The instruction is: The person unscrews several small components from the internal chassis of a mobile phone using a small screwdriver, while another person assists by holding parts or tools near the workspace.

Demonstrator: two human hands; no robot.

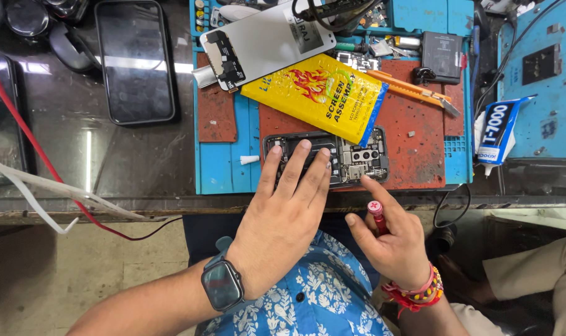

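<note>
The opened phone (332, 158) lies back-up and without its cover on the red work mat (413, 137), at the mat's near edge; its circuit board and camera module are exposed. All positions below are given relative to this phone.

Left hand (283, 218): fingers spread and laid flat across the left and middle part of the phone, fingertips touching the internals. It pins the phone down and grips nothing. A dark smartwatch (222, 284) sits on that wrist.

Right hand (392, 239): just to the near right of the phone. The forefinger is stretched out, its tip touching the phone's lower right corner near the camera module. The other fingers are curled around a red-handled screwdriver (376, 214), handle cap upward; the shaft is hidden by the hand. Red and beaded bands (420, 292) circle the wrist.

Beyond the phone, overlapping its far edge, lies a yellow padded packet (317, 93) with a flame print. Farther beyond, partly on the packet, lies a silver back cover (267, 40) with a black camera cut-out. To the far right of the phone lies an orange utility knife (410, 90), and past it a small black box (441, 56). Well to the right, off the mat, a white glue tube (495, 134) rests against a blue unit (538, 74).

Just left of the phone, on the blue mat (217, 168), lies a small white nozzle tip (248, 160). Well to the far left, a dark phone (135, 62) lies screen-up on the bench (77, 124). A red wire (40, 155) and white cables (46, 186) cross the bench's near left edge.
</note>
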